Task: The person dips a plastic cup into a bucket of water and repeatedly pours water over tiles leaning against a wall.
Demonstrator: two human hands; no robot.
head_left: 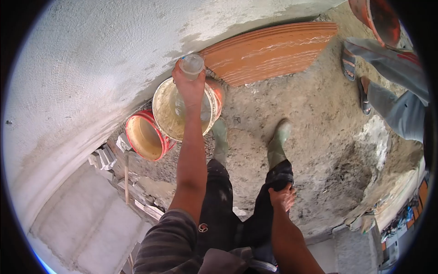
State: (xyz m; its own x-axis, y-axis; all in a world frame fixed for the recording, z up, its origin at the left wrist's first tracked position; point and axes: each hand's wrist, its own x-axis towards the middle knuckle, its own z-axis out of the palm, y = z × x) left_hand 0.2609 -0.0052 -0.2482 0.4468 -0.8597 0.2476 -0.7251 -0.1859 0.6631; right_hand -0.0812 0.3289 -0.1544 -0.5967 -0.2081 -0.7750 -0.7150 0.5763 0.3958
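My left hand [189, 89] is closed round a clear plastic cup [191, 65], held above a large bucket. That bucket [159, 112] has a pale, mortar-smeared rim and holds cloudy water, partly covered by my arm. Beside it leans a red-rimmed bucket [147, 137] with a yellowish coating inside. My right hand [283, 197] is at my knee with its fingers curled against the dark trouser leg [262, 201]. Whether the cup contains liquid I cannot tell.
Orange-brown corrugated panels [273, 50] lean along the rough plastered wall [91, 59]. A person in grey trousers and sandals [349, 64] stands at the right, near an orange bucket [376, 20]. My boots [280, 137] stand on uneven dirt. Broken blocks [105, 157] and a wooden stick [127, 178] lie left.
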